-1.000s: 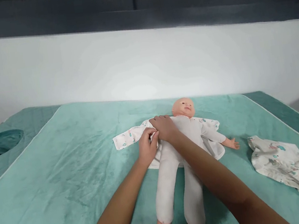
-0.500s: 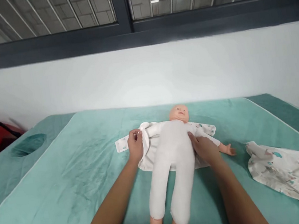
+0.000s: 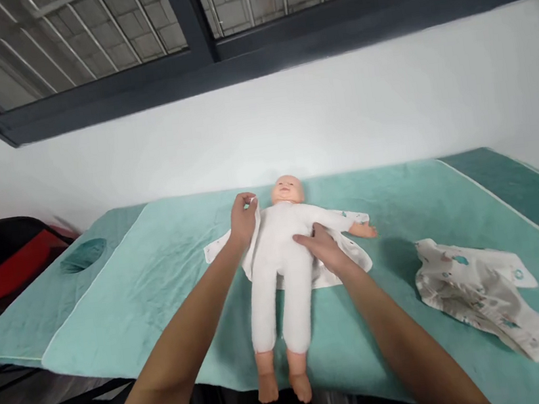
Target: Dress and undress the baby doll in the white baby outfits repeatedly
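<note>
A baby doll (image 3: 287, 242) in a white body suit lies face up, feet toward me. Spread beneath it is a white printed baby shirt (image 3: 353, 254), its sleeves reaching out to both sides. My left hand (image 3: 244, 218) pinches an edge of the shirt beside the doll's shoulder on the left. That hand hides the doll's arm on this side. At the doll's waist, my right hand (image 3: 325, 247) grips its side, thumb on the belly; some fingertips are out of sight. The doll's other arm stretches right over the printed sleeve.
Another printed white garment (image 3: 480, 293) lies crumpled on the right of the green-covered bed (image 3: 162, 295). The cover has a round hole (image 3: 82, 255) at the left. A black and red chair or bag (image 3: 13, 259) stands beyond it. A white wall and a window are behind.
The doll has shifted and turned slightly. Its right-side arm has swung upward, nearer the sleeve. My right hand still grips its waist, and my left hand has lifted the shirt edge toward the shoulder.
</note>
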`<act>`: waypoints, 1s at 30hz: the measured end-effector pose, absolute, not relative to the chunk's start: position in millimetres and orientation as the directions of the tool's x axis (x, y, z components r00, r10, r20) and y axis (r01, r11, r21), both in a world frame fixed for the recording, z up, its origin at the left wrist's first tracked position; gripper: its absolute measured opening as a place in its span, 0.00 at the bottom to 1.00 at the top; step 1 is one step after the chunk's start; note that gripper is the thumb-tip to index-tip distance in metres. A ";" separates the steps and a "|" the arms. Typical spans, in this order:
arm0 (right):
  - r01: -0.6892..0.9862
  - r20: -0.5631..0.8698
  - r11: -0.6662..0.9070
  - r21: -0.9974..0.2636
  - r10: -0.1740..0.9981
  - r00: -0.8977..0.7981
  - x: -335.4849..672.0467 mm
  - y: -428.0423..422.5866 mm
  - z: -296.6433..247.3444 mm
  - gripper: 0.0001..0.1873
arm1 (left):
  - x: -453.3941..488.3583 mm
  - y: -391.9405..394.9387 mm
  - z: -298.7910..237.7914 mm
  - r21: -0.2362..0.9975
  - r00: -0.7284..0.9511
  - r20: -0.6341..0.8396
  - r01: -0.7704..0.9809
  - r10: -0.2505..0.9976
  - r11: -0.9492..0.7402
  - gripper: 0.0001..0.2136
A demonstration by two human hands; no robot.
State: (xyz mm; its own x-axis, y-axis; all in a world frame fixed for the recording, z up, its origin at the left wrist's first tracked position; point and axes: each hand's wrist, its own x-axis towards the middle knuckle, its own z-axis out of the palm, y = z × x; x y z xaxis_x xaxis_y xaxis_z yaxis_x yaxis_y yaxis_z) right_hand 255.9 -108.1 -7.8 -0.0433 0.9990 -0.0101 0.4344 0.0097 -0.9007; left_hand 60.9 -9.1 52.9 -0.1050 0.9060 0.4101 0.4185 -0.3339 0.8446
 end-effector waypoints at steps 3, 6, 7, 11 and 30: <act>0.031 -0.141 -0.138 -0.990 0.982 -0.128 251.9 -93.6 0.1 0.27 | 64.9 -7.5 67.3 0.857 -0.056 0.317 0.445 0.947 -0.261 0.07; -0.182 -0.147 -0.202 -0.962 0.949 -0.277 249.8 -81.9 -2.6 0.26 | 63.8 -20.7 85.0 0.894 0.073 0.089 0.434 0.993 -0.112 0.10; -0.218 -0.146 -0.214 -0.952 0.946 -0.290 249.7 -79.8 -5.2 0.25 | 63.6 -28.2 92.5 0.905 0.144 -0.006 0.421 0.990 -0.056 0.11; -0.280 -0.124 -0.210 -0.937 0.947 -0.295 251.9 -79.5 -13.0 0.24 | 70.8 -66.2 128.2 0.924 0.421 -0.246 0.374 0.873 0.080 0.18; -0.126 0.147 0.104 -0.987 0.903 -0.403 249.3 -85.8 -9.9 0.17 | 165.8 -17.6 60.4 0.174 0.646 0.190 0.719 0.740 -0.673 0.26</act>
